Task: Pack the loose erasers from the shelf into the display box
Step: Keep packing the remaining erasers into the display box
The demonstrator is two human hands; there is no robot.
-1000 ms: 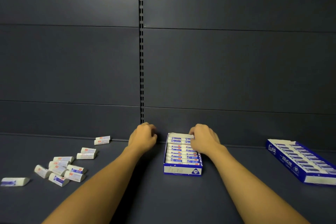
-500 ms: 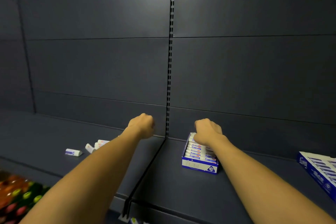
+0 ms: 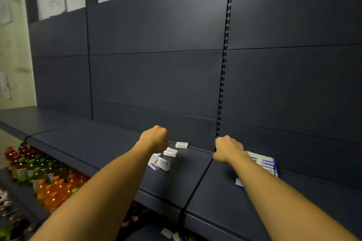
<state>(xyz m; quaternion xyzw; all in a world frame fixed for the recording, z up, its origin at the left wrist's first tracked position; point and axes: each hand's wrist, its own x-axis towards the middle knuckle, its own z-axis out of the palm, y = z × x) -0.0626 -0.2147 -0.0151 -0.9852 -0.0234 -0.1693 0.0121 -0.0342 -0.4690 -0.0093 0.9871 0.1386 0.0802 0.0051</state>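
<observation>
My view has swung left. My left hand (image 3: 154,139), fingers curled and hidden, now hovers above the loose erasers (image 3: 163,159) on the shelf (image 3: 109,143). My right hand (image 3: 228,148), fist-like, rests by the display box (image 3: 266,162); neither grip is determinable. Next pickup pending.

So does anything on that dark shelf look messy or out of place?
Yes: several small white paper-sleeved erasers lie scattered at odd angles on the dark grey metal shelf, by the left hand, outside the blue-and-white cardboard display box.
</observation>
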